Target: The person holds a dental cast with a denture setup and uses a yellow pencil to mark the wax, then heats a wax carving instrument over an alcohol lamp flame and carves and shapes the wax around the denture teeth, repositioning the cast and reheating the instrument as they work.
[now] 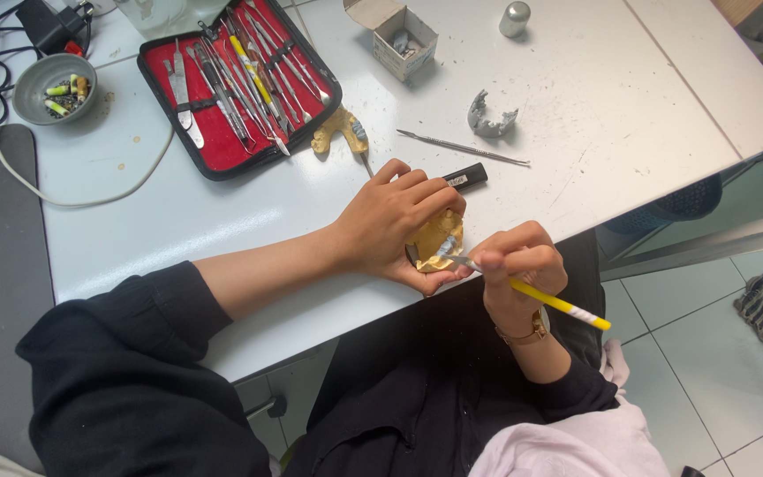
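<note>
My left hand (399, 221) cups a yellow plaster dental cast (437, 235) at the near edge of the white table (576, 106). My right hand (518, 265) grips a yellow-handled carving tool (558, 305) like a pen. Its metal tip rests on the cast's lower side. A gold watch sits on my right wrist.
An open red-lined tool case (236, 84) with several metal instruments lies at the back left. A second yellow cast (339, 131), a loose metal probe (465, 147), a grey cast (490, 117), a small open box (396, 35), a black stick (465, 177) and a grey bowl (53, 87) are on the table.
</note>
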`<state>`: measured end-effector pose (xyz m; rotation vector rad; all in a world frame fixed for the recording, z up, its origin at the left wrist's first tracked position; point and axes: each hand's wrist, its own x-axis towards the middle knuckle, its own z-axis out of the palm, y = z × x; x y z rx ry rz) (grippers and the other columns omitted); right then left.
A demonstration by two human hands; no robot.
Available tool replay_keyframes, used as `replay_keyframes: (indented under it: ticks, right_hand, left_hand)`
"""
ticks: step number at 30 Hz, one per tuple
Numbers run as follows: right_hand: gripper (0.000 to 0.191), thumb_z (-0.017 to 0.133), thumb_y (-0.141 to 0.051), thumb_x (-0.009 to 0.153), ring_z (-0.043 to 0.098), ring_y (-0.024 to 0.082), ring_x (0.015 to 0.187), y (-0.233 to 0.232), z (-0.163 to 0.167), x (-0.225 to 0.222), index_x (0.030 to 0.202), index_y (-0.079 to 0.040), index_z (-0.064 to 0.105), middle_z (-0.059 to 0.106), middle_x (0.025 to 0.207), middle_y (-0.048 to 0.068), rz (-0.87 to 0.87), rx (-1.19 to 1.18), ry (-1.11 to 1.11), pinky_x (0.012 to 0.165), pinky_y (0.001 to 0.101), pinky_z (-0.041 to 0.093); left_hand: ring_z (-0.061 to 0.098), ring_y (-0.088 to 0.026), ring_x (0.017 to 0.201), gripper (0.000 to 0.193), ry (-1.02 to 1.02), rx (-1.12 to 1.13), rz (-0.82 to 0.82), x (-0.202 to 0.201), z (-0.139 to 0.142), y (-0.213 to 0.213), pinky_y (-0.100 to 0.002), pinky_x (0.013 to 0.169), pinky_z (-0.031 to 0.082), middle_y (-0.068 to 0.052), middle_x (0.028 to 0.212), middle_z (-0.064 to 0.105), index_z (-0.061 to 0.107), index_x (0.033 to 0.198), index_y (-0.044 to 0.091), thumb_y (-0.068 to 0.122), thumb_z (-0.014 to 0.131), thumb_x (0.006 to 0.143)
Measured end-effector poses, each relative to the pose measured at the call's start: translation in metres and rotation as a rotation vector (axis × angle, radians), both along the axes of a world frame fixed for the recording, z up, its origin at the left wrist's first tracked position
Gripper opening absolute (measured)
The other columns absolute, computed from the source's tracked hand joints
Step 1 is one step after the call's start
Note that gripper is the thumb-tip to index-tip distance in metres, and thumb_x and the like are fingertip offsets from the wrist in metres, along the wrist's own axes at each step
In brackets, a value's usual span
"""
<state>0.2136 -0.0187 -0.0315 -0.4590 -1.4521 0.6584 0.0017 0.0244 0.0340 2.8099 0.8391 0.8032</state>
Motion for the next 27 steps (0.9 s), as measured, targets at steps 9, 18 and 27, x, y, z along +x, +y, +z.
replay_keyframes:
  ticks: [9, 18, 27]
  right_hand:
    - [0.030, 0.070, 0.011, 0.094, 0.072, 0.014, 0.076, 0.013, 0.016, 0.005, 0.094, -0.005, 0.045, 0.052, 0.098, 0.009, 0.113, -0.056, 0.031, 0.058, 0.0239, 0.064]
    - [0.033, 0.063, 0.015, 0.093, 0.069, 0.014, 0.062, 0.020, 0.005, 0.007, 0.075, -0.006, 0.045, 0.052, 0.082, 0.006, 0.054, 0.065, -0.008, 0.053, 0.0248, 0.056]
    - [0.033, 0.061, 0.016, 0.093, 0.069, 0.014, 0.063, 0.019, 0.005, 0.005, 0.075, -0.005, 0.044, 0.052, 0.082, 0.006, 0.048, 0.068, -0.022, 0.054, 0.0245, 0.056]
  left_hand:
    - [0.062, -0.024, 0.092, 0.073, -0.049, 0.005, -0.036, 0.002, 0.006, 0.011, -0.036, 0.088, 0.042, -0.005, 0.101, 0.064, 0.061, 0.110, 0.009, 0.070, 0.077, 0.073]
    - [0.061, -0.024, 0.089, 0.076, -0.038, -0.003, -0.049, 0.010, 0.004, 0.019, -0.036, 0.084, 0.043, -0.005, 0.097, 0.063, 0.060, 0.109, 0.009, 0.072, 0.079, 0.070]
    - [0.061, -0.023, 0.087, 0.076, -0.042, -0.015, -0.038, 0.006, 0.003, 0.016, -0.036, 0.084, 0.044, -0.005, 0.097, 0.064, 0.061, 0.109, 0.010, 0.072, 0.079, 0.070]
